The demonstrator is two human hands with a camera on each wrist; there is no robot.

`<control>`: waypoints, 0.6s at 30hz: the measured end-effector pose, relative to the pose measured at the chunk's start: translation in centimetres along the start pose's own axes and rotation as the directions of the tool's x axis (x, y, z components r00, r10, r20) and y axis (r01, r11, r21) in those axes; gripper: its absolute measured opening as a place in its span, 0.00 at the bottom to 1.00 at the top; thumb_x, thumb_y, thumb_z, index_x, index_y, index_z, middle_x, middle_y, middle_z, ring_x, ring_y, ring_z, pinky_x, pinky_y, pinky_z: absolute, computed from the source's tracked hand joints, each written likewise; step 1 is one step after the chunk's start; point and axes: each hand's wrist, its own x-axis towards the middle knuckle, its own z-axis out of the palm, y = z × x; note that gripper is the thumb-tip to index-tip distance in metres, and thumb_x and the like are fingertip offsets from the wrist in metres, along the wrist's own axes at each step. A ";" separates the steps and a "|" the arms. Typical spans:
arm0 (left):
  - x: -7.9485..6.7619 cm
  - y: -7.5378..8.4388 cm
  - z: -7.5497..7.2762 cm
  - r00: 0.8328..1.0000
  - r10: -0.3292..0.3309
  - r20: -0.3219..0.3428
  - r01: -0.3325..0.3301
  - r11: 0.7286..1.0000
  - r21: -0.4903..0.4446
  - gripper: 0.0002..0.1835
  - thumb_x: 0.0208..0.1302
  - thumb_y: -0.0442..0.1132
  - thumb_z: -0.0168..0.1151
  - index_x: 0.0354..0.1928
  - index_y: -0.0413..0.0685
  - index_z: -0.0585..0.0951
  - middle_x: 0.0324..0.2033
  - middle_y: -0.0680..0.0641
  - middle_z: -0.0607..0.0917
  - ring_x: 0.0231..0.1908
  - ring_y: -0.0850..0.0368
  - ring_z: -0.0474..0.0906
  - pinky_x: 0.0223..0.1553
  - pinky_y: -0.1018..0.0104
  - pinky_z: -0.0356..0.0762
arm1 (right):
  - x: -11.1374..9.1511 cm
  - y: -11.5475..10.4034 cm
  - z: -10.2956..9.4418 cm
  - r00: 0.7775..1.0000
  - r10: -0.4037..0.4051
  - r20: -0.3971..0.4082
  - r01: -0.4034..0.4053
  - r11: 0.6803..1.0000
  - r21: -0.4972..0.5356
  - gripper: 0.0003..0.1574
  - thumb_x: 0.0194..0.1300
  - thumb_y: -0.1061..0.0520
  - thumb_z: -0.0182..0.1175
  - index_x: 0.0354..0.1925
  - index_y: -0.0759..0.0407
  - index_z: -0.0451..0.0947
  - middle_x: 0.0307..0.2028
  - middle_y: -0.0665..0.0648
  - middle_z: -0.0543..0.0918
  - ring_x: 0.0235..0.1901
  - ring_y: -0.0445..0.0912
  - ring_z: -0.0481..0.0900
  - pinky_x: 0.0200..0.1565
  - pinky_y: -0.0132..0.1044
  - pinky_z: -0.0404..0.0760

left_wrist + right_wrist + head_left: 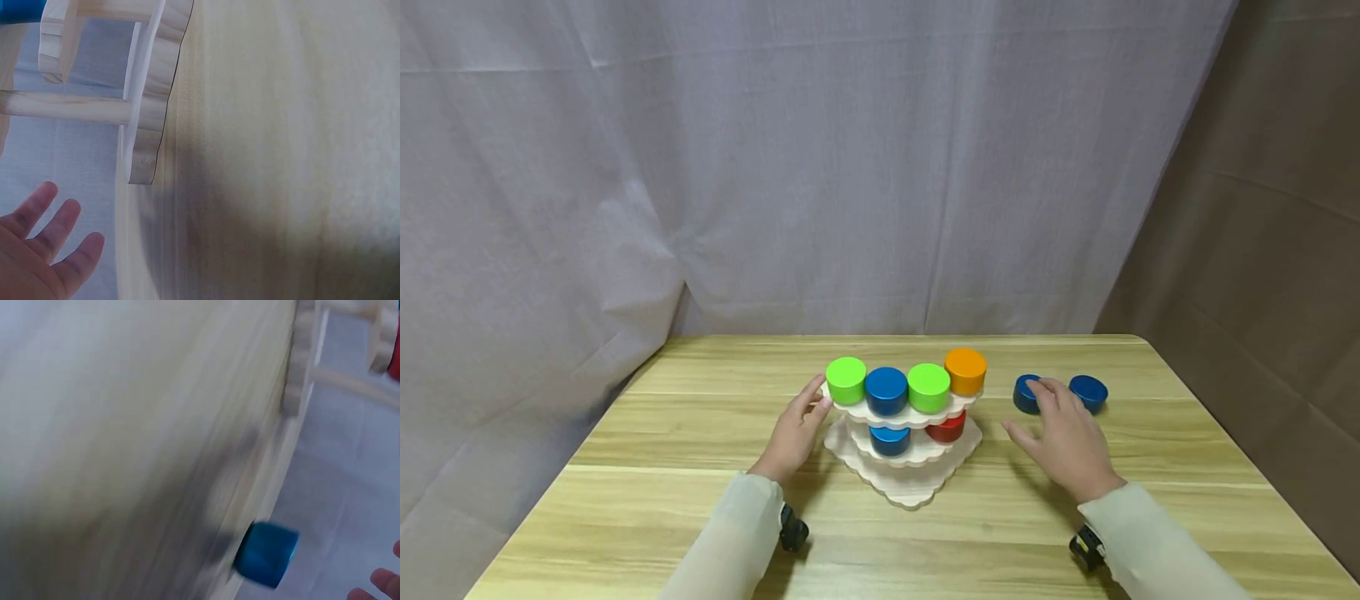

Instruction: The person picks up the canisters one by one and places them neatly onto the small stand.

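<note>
A three-tiered pale wooden stand [904,487] with scalloped edges stands mid-table. On its top tier sit two green cylinders [846,382] [928,389], a blue cylinder [887,392] and an orange cylinder [966,372]. The middle tier carries another blue cylinder [890,442] and a red cylinder [947,428], both partly hidden. My left hand [792,433] has its fingers at the top tier's left edge; in the left wrist view its fingers [39,209] are spread. My right hand [1067,437], fingers extended, hovers between two loose blue cylinders [1025,395] [1088,394], partly covering them.
The wood-grain table [700,417] runs back to a grey curtain [850,167]. A darker brown cloth [1262,292] hangs along the right side. Small black cameras [792,529] are strapped at both wrists. A wooden post [69,107] shows between the stand's tiers.
</note>
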 end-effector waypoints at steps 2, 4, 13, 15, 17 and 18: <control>0.0 0.0 0.0 1.000 0.000 0.000 0.000 1.000 -0.001 0.26 0.65 0.54 0.46 0.65 0.63 0.61 0.49 0.43 0.76 0.50 0.45 0.71 0.49 0.46 0.68 | 0.2 0.8 0.1 1.000 0.010 -0.008 -0.010 1.000 -0.002 0.45 0.50 0.40 0.64 0.56 0.67 0.65 0.54 0.70 0.66 0.49 0.65 0.66 0.47 0.61 0.67; 0.0 -0.1 0.0 1.000 -0.007 0.000 0.007 1.000 -0.001 0.26 0.65 0.55 0.46 0.65 0.63 0.61 0.49 0.43 0.76 0.50 0.45 0.71 0.49 0.46 0.68 | 0.4 1.6 0.1 0.999 0.030 -0.014 -0.030 1.000 0.001 0.44 0.50 0.40 0.64 0.56 0.68 0.65 0.54 0.71 0.66 0.49 0.66 0.65 0.47 0.62 0.67; 0.1 -0.3 0.2 1.000 -0.021 0.002 0.021 1.000 0.003 0.27 0.65 0.56 0.46 0.65 0.62 0.61 0.49 0.44 0.75 0.49 0.45 0.70 0.49 0.48 0.68 | 1.3 4.7 0.7 0.989 0.145 -0.004 -0.144 0.989 0.037 0.48 0.54 0.37 0.60 0.58 0.70 0.62 0.54 0.73 0.63 0.50 0.67 0.63 0.43 0.62 0.67; 0.2 -0.3 0.2 1.000 -0.018 -0.001 0.018 1.000 -0.002 0.27 0.65 0.56 0.46 0.65 0.62 0.61 0.49 0.44 0.75 0.50 0.46 0.70 0.49 0.48 0.68 | 1.4 5.2 0.6 0.985 0.171 0.011 -0.171 0.984 0.052 0.48 0.54 0.36 0.59 0.58 0.71 0.61 0.55 0.74 0.62 0.50 0.68 0.62 0.43 0.63 0.67; 0.2 -0.4 0.3 1.000 -0.010 -0.005 0.010 1.000 -0.006 0.27 0.65 0.56 0.46 0.65 0.62 0.61 0.48 0.44 0.75 0.49 0.46 0.71 0.49 0.47 0.68 | 1.6 5.7 0.5 0.980 0.196 0.022 -0.197 0.979 0.059 0.49 0.55 0.36 0.58 0.59 0.72 0.60 0.55 0.74 0.61 0.50 0.69 0.62 0.42 0.63 0.66; 0.2 -0.5 0.3 1.000 -0.007 -0.006 0.007 1.000 -0.010 0.27 0.65 0.56 0.46 0.65 0.62 0.61 0.48 0.44 0.76 0.49 0.46 0.71 0.49 0.47 0.68 | 1.7 5.9 0.4 0.978 0.209 0.027 -0.210 0.976 0.061 0.49 0.55 0.36 0.58 0.59 0.72 0.59 0.55 0.74 0.60 0.50 0.69 0.61 0.43 0.63 0.66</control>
